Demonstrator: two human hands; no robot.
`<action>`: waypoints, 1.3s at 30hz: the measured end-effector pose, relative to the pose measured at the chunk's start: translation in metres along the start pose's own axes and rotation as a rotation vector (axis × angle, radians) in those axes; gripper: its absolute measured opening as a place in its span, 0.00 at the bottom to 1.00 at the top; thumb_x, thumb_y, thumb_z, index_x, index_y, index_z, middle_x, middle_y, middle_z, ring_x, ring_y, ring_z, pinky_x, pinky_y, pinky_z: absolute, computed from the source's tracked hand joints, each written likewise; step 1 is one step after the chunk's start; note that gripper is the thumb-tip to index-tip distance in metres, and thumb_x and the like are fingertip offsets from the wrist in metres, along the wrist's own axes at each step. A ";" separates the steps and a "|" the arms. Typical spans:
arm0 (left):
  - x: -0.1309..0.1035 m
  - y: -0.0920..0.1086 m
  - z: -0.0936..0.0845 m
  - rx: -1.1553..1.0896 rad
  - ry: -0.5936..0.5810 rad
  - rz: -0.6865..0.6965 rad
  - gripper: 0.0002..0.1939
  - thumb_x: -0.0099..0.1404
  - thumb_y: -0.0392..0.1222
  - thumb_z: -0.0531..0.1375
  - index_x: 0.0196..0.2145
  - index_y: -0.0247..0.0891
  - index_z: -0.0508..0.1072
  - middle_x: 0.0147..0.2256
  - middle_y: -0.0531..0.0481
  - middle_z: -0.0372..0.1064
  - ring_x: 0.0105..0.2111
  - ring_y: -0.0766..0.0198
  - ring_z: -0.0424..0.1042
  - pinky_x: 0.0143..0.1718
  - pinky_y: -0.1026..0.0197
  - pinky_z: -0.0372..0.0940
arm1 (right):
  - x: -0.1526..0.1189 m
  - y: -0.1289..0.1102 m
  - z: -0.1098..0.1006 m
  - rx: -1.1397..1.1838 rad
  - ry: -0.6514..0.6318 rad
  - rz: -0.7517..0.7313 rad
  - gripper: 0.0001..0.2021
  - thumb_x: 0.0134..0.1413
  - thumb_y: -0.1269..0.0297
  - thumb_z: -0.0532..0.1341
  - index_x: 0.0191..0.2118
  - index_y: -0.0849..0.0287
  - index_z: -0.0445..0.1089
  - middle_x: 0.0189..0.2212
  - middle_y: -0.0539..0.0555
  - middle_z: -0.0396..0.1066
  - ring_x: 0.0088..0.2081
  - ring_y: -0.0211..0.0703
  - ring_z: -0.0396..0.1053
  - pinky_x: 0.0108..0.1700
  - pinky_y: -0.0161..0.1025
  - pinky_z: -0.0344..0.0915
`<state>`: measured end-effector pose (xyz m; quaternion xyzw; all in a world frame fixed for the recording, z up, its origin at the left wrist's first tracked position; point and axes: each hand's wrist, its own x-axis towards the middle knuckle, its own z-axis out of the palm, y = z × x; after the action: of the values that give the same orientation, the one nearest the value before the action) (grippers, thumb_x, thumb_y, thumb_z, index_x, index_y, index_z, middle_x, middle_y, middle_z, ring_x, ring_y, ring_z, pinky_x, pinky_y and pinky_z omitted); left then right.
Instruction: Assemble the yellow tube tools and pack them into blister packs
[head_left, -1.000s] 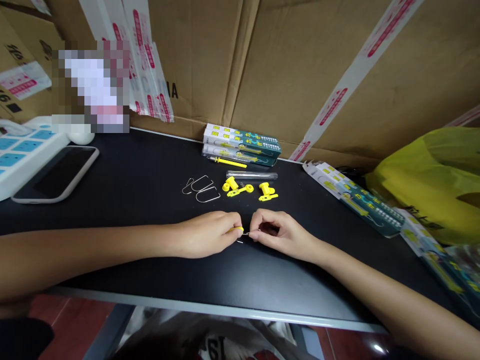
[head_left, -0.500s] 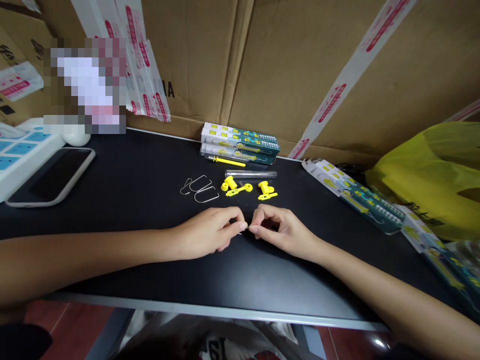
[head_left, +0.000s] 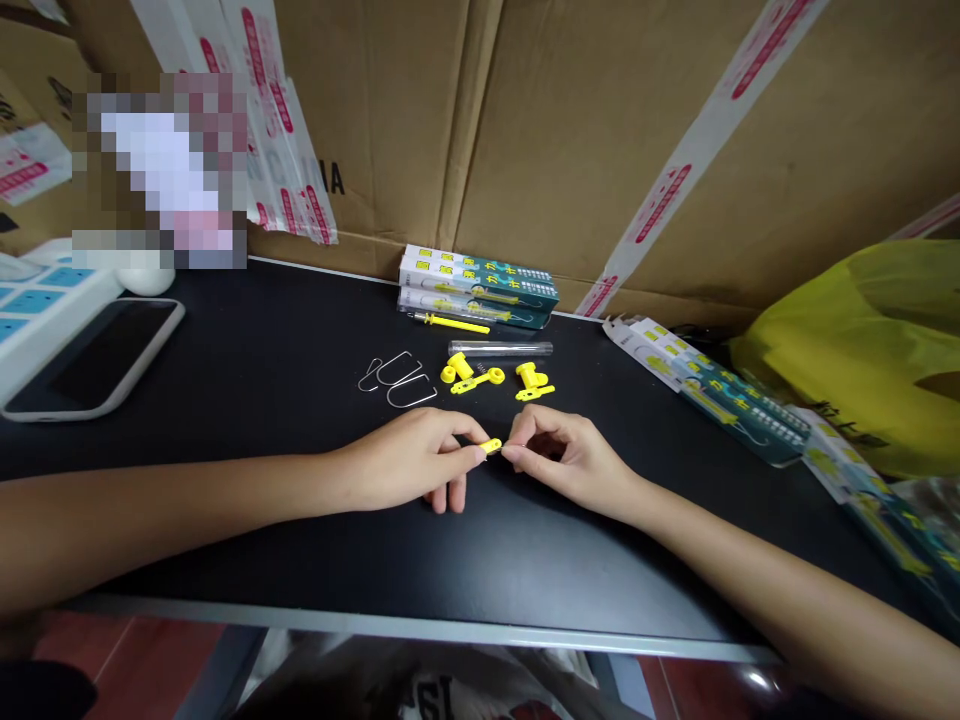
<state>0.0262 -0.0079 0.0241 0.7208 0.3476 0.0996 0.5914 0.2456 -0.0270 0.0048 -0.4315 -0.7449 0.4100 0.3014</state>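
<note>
Head view: two bare hands meet above the black worktop (head_left: 450, 560), nearer its front edge than its back.

The left hand (head_left: 420, 455) pinches a small yellow plastic piece (head_left: 491, 446) between thumb and forefinger; its holed end juts toward the right hand (head_left: 562, 450), probably to leave that end reachable. The right hand's fingers are pinched narrow, seemingly on a thin silvery wire (head_left: 500, 451) just beside that end; fingertip grips likely suit parts so slight. Whether wire and piece touch is too small to tell. Silvery bent-wire hooks (head_left: 411, 404), a clear plastic tube (head_left: 500, 349) and loose yellow plastic parts (head_left: 529, 374) lie beyond the hands, presumably for easy reach, while white-and-green printed cardboard boxes (head_left: 480, 285) lie along the worktop's back edge, perhaps to stay out of the way.
</note>
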 end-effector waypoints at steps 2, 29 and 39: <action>-0.001 0.000 0.000 0.030 -0.021 -0.004 0.15 0.67 0.49 0.49 0.41 0.37 0.68 0.22 0.55 0.69 0.17 0.70 0.66 0.19 0.70 0.58 | 0.000 0.000 0.000 -0.023 -0.006 -0.023 0.08 0.54 0.62 0.62 0.28 0.60 0.66 0.23 0.50 0.67 0.24 0.35 0.63 0.25 0.32 0.59; -0.004 0.004 0.011 0.559 0.135 0.153 0.12 0.69 0.36 0.45 0.35 0.36 0.67 0.30 0.52 0.68 0.30 0.65 0.67 0.32 0.64 0.56 | -0.006 0.002 0.016 0.002 0.132 -0.067 0.08 0.55 0.64 0.62 0.28 0.58 0.64 0.25 0.51 0.72 0.24 0.35 0.67 0.26 0.33 0.63; -0.005 0.004 0.010 0.504 0.133 0.172 0.12 0.69 0.36 0.46 0.33 0.36 0.67 0.26 0.54 0.65 0.27 0.66 0.64 0.30 0.64 0.56 | -0.003 -0.002 0.017 0.087 0.131 -0.009 0.10 0.55 0.62 0.62 0.27 0.59 0.63 0.25 0.52 0.73 0.25 0.35 0.68 0.26 0.33 0.64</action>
<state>0.0295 -0.0189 0.0258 0.8639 0.3370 0.1069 0.3588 0.2322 -0.0361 -0.0018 -0.4406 -0.7068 0.4117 0.3699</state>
